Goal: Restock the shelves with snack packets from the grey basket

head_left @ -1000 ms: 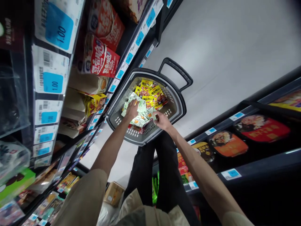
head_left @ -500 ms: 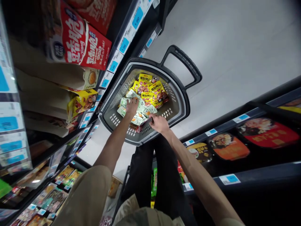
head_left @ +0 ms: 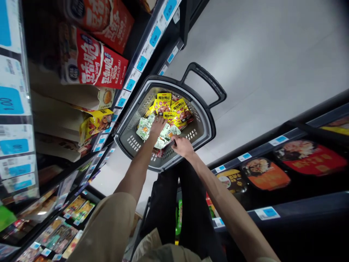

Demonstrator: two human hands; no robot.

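Inside the grey shopping basket (head_left: 201, 140) lie several yellow snack packets (head_left: 181, 110) and a pile of white-and-green snack packets (head_left: 163, 141). My left hand (head_left: 158, 126) rests on the white-and-green pile with its fingers stretched towards the yellow packets; the hand looks open. At the near right side of that pile is my right hand (head_left: 183, 146), fingers curled in and thumb close to the index finger. What its fingers hold, if anything, is hidden. The basket's black handle (head_left: 218, 85) leans out over the far right rim.
Left of the basket rises a shelf with red snack bags (head_left: 94, 63), a yellow packet (head_left: 95, 122) in a carton, and price tags (head_left: 141, 63) along the edge. On the right, another shelf holds orange (head_left: 265, 174) and red food tubs (head_left: 311, 156). Pale floor (head_left: 261, 72) lies beyond the basket.
My left hand has moved slightly right and towards the yellow packets, over the white-and-green pile. A dark strip seen by my right fingers before no longer shows. The view has shifted a little.
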